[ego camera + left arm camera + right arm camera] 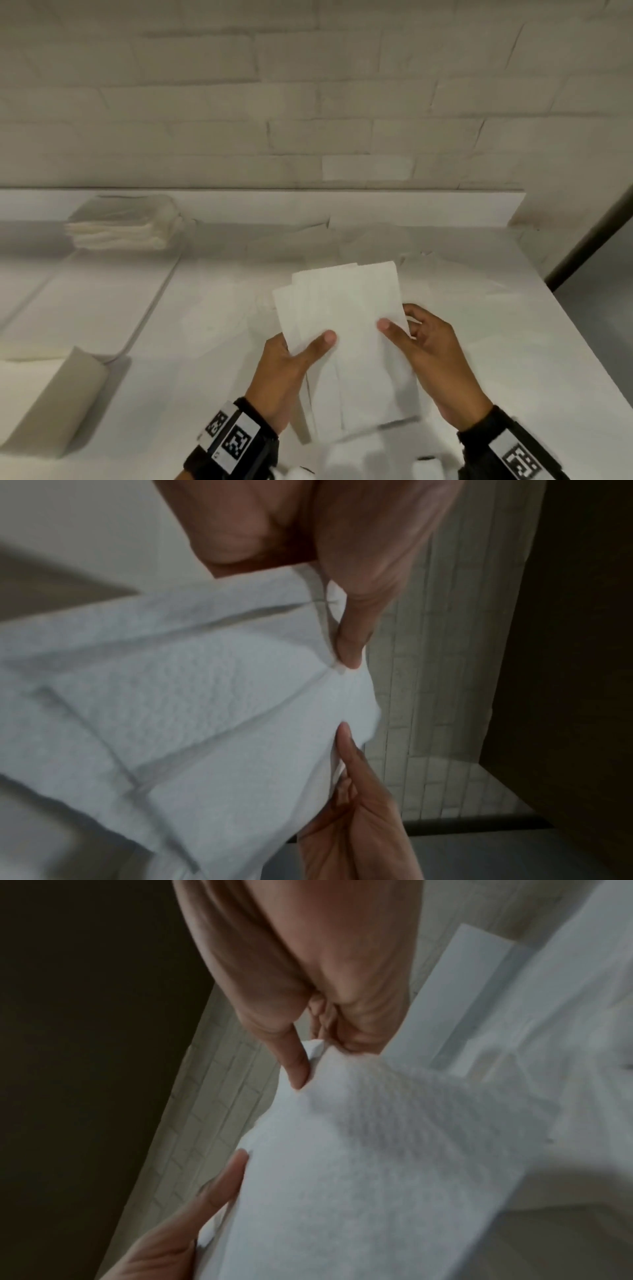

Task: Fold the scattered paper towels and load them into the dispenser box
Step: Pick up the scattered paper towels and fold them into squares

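Note:
A sheaf of folded white paper towels [346, 335] is held above the white counter [205, 359], slightly fanned at its far end. My left hand [301, 356] grips its left edge, thumb on top and fingers beneath. My right hand [414, 339] pinches the right edge the same way. In the left wrist view the towels [178, 710] fill the frame with my left thumb [352, 642] pressing on them. The right wrist view shows the towels [369, 1164] under my right thumb [294, 1066]. I see no dispenser box that I can name for certain.
A stack of folded towels [123, 226] sits at the back left by a low white ledge [376, 209]. A flat white tray [85, 308] lies left, with a beige folded piece [58, 387] in front. Loose sheets [445, 267] lie behind the hands. The counter's right edge [582, 342] drops off.

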A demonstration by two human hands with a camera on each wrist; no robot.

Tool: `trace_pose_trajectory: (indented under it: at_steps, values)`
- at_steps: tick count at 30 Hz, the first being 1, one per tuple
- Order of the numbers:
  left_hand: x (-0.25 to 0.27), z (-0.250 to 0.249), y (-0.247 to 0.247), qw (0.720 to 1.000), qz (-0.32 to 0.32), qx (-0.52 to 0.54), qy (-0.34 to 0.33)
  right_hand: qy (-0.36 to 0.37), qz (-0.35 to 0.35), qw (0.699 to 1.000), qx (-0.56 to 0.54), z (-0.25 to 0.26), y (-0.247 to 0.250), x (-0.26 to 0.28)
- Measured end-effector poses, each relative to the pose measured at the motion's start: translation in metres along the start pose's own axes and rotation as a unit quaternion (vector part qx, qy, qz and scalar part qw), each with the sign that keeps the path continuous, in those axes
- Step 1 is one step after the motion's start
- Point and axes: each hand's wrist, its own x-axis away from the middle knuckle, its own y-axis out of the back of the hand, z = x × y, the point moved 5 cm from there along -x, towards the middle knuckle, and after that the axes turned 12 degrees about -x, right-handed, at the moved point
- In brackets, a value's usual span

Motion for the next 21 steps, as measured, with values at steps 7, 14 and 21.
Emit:
trace_pose_trajectory:
  at_steps: [7,14,21]
  values:
    - [0.015,-0.002,0.071,0.978,-0.147,-0.139,-0.045,0.273,-0.123,0.903,0.308,0.034,-0.049,0.012]
    - [0.034,-0.017,0.079,0.999,-0.027,-0.036,0.002,0.084,0.117,0.975,0.171,-0.016,-0.163,0.042]
    - [0.029,0.004,0.127,0.997,-0.037,-0.018,0.072,-0.031,0.068,0.98,0.184,-0.036,-0.152,0.033]
